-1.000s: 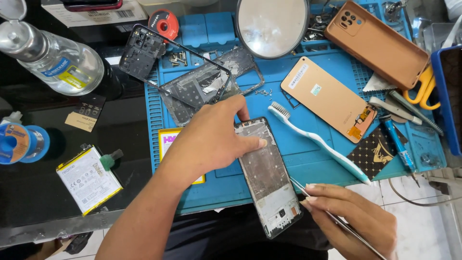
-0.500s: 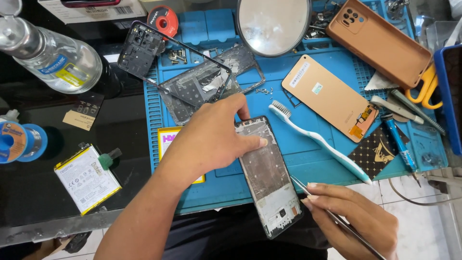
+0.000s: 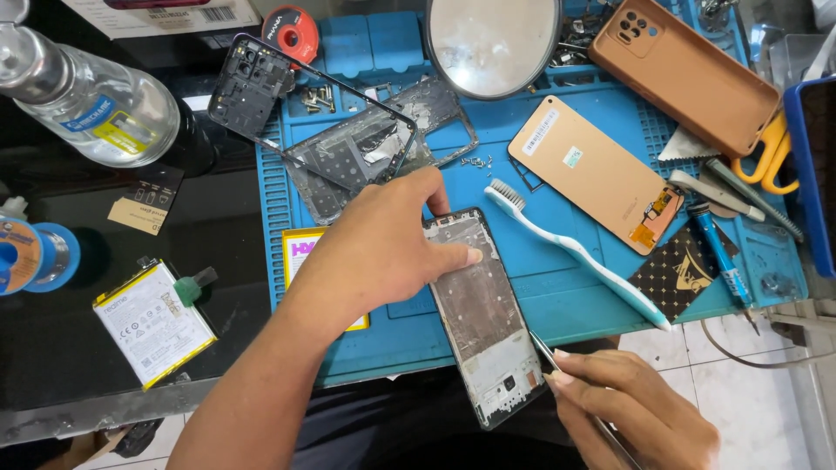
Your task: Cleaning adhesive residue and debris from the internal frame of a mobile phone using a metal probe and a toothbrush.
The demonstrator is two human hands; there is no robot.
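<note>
both hands [image 3: 383, 252] [image 3: 636, 409] on phone frame [image 3: 483, 322] – tweezers [image 3: 544, 352] at its edge.

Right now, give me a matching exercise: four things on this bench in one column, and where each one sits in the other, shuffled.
Things:
1. opened phone frame
2. toothbrush
3. battery
4. clear bottle

Places:
A. on the black surface, left of the blue mat
B. top left corner, lying on its side
C. under the left hand, at the mat's front edge
D. on the mat, slanting between the frame and the gold back cover

Pairs: 1-C, 2-D, 3-A, 4-B
</note>
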